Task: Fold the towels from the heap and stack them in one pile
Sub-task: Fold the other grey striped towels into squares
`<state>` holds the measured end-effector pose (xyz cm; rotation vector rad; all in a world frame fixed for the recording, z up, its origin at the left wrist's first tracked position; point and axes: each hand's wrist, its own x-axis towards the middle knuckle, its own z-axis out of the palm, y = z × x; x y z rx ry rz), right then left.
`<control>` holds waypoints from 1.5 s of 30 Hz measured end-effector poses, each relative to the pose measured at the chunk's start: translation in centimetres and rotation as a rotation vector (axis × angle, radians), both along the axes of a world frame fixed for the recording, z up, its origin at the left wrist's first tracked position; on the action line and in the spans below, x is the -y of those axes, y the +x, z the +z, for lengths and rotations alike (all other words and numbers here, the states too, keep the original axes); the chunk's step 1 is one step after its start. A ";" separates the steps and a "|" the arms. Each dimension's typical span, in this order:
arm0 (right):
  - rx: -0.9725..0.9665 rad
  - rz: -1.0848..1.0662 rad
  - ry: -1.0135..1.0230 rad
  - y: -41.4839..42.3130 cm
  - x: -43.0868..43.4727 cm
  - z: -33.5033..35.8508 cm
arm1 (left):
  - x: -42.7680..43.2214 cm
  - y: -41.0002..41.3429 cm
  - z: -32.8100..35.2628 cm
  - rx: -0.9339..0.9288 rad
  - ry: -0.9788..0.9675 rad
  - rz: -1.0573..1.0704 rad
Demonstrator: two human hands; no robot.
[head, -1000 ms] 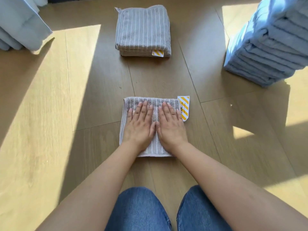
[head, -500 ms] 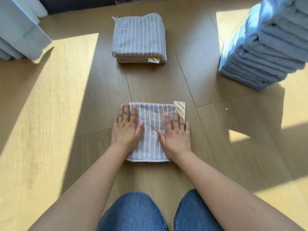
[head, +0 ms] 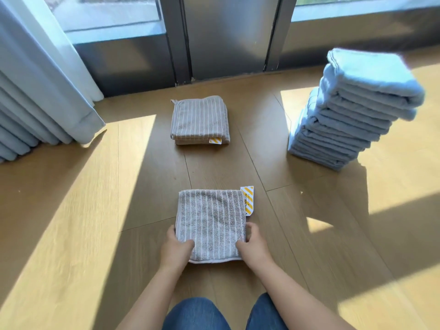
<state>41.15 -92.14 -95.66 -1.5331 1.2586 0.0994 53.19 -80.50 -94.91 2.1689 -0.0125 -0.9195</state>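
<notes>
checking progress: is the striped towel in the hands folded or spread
Folded: the striped towel is a compact square, matching the pile beyond.

Two hands are counted, the left hand and the right hand, along with one single grey striped towel. Two stacks are seen: one low grey pile and one tall blue stack, its layers too blurred to be counted. Two yellow-striped tags, a near tag and a far tag, and one curtain are shown.
</notes>
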 end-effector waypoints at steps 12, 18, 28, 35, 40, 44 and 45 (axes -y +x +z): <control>-0.123 0.206 0.055 -1.1 0.3 -0.4 | -1.4 1.4 -0.3 -0.069 0.147 0.108; -0.119 0.234 0.065 -0.9 0.6 -1.1 | -0.9 1.2 -0.5 -0.128 0.183 0.095; -0.104 0.226 0.033 -1.0 0.5 -1.4 | -1.6 0.9 -1.0 0.090 0.241 -0.064; -0.097 0.235 0.015 -1.0 0.4 -1.3 | -1.1 0.3 -0.3 0.030 0.197 0.034; -0.101 0.257 0.006 -0.9 0.6 -1.0 | -0.6 0.6 -0.2 0.070 0.136 0.105; -0.110 0.273 -0.005 -0.9 0.6 -1.0 | 0.0 0.9 0.1 0.093 0.060 0.083; -0.112 0.277 -0.009 -1.0 0.6 -1.1 | 0.2 1.0 0.2 0.106 0.102 0.074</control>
